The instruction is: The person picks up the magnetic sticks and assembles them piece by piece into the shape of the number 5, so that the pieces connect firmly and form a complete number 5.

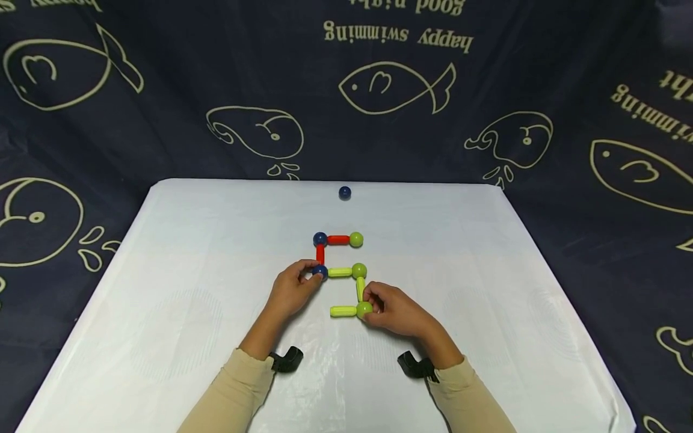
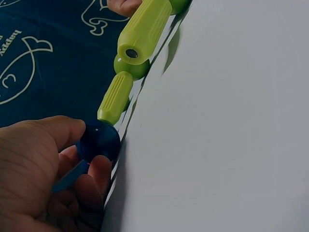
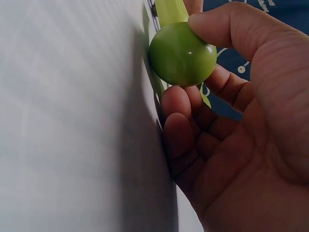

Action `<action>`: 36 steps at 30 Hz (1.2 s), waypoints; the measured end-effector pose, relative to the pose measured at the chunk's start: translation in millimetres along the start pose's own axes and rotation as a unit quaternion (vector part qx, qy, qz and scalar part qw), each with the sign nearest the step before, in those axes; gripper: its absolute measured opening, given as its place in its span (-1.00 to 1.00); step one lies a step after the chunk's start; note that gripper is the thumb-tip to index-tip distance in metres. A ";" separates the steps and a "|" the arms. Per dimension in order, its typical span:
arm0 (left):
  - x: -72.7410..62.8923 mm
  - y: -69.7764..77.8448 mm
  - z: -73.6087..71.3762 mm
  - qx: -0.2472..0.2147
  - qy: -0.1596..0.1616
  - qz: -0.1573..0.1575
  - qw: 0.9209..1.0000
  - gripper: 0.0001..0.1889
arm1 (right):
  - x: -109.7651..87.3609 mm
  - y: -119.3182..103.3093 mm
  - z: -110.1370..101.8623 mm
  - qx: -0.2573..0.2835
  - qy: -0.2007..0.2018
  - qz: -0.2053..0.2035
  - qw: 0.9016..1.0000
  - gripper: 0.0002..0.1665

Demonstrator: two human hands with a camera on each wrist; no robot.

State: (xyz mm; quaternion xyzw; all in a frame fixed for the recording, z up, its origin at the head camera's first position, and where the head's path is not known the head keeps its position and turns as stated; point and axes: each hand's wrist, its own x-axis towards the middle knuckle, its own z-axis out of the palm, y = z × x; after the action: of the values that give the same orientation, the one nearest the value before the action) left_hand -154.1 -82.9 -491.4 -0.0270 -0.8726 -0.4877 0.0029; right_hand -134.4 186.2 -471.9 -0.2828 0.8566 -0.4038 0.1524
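A chain of magnetic rods and balls lies on the white table, shaped like an S. Its top is a red rod [image 1: 338,240] between a blue ball [image 1: 320,239] and a green ball [image 1: 356,239]; another red rod [image 1: 320,254] runs down from the blue ball. My left hand [image 1: 292,288] pinches the lower blue ball [image 2: 100,141] between thumb and fingers. From it a yellow-green rod [image 1: 340,272] leads to a green ball [image 1: 359,270]. My right hand [image 1: 397,310] pinches the bottom green ball [image 3: 182,55], which joins an upright rod [image 1: 360,290] and a left-pointing rod [image 1: 343,311].
A loose blue ball [image 1: 344,193] sits near the far edge of the white table [image 1: 460,240]. Dark cloth [image 1: 314,72] printed with fish and whales hangs behind it. Black wrist mounts [image 1: 288,359] are on both forearms.
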 end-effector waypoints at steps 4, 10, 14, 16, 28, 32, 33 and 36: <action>0.4 1.2 -2.5 -0.004 -0.009 -0.010 1.000 -0.67 | 0.0 0.8 0.3 -0.002 0.003 -0.006 1.000 -0.71; 11.9 3.7 -21.9 -0.085 -0.088 -0.066 0.990 -0.58 | 1.2 1.3 0.1 0.004 0.002 -0.006 1.000 -0.71; 30.7 7.8 -40.3 -0.103 -0.122 -0.085 0.984 -0.52 | 1.6 0.6 -0.2 0.005 0.001 -0.001 1.000 -0.71; 43.3 12.8 -45.4 -0.071 -0.122 -0.071 0.988 -0.52 | 1.1 0.6 -0.4 0.005 0.001 0.000 1.000 -0.70; 140.7 55.8 -30.5 0.132 -0.132 0.067 0.980 -0.55 | -0.1 -0.7 -0.7 0.008 0.000 -0.001 1.000 -0.70; 171.6 55.1 -19.3 0.131 -0.135 0.080 0.979 -0.53 | 0.4 -0.4 0.4 0.008 0.001 -0.001 1.000 -0.70; 178.0 53.9 -16.5 0.124 -0.135 0.076 0.980 -0.53 | 0.3 -0.3 0.6 0.009 0.000 0.000 1.000 -0.70; 196.1 48.2 -7.4 0.101 -0.133 0.053 0.984 -0.51 | -0.2 0.0 1.0 0.007 -0.002 -0.001 1.000 -0.72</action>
State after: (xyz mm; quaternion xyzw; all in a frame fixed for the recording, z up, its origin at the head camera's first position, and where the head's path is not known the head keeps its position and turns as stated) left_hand -347.6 -55.3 -440.3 -0.1378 -0.9075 -0.3878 -0.0844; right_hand -133.7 185.8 -472.5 -0.2829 0.8531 -0.4097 0.1557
